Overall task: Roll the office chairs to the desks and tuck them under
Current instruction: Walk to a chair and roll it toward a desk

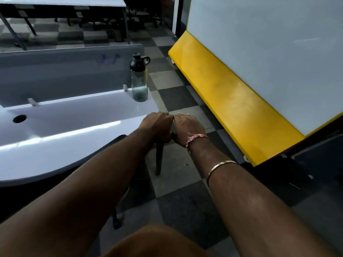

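Both hands sit side by side, knuckles up, on the top edge of a dark office chair (159, 156). The left hand (157, 125) and the right hand (186, 127) touch each other at the thumbs, and the fingers of each curl over the chair's dark backrest edge and hold it. The chair itself stands at the rounded right end of the glossy white bench (55, 138), with one dark upright post and a caster (117, 222) showing below the arms.

As a judgement, this chair is nearly home — its seat seems already under the bench top, and only a last push or a release would be left. Farther back, several dark chairs (104, 21) stand around another white-topped bench (65, 1); whether those are properly tucked is too dim to tell.

Much is hidden: the forearms cover most of the chair, so seat and base cannot be made out, and the fingertips vanish over the far edge. A clear water bottle with a black cap (139, 78) stands on the bench corner beside a grey divider panel (65, 71). A yellow-framed whiteboard on wheels (222, 93) stands just right of the chair, its upper part cut off.
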`<action>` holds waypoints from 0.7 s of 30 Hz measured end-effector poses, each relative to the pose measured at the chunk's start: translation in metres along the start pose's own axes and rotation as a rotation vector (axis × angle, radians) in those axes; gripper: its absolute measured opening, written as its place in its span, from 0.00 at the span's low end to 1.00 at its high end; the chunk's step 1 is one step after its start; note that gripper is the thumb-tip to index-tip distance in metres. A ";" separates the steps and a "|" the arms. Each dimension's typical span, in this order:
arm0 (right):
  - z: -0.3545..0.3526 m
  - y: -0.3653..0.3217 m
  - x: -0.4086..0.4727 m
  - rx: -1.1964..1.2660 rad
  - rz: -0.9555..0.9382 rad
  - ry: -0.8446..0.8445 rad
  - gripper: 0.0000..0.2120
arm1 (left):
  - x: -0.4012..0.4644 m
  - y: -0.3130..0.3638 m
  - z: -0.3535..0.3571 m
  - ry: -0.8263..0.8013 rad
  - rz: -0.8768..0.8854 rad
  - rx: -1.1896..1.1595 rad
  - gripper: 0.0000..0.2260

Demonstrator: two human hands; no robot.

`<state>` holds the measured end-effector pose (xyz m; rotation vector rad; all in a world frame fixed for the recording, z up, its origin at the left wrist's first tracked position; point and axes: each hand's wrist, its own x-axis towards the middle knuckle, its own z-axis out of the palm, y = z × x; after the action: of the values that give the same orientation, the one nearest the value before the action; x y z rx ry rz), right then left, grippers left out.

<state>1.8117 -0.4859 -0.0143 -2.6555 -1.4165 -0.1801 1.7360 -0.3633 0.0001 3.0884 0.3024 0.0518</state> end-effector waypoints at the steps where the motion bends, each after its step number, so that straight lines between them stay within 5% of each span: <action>1: -0.002 0.014 0.002 -0.004 0.009 -0.003 0.25 | 0.012 0.009 -0.001 0.007 -0.001 -0.004 0.22; 10: -0.004 0.132 0.042 -0.004 0.088 -0.002 0.28 | 0.128 0.065 -0.003 0.013 0.046 0.037 0.25; 21: -0.003 0.250 0.188 -0.014 0.185 0.018 0.23 | 0.330 0.042 -0.010 0.056 0.165 0.084 0.24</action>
<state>2.1236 -0.4713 0.0054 -2.7693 -1.1595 -0.1944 2.0674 -0.3397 0.0214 3.1924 0.0522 0.1337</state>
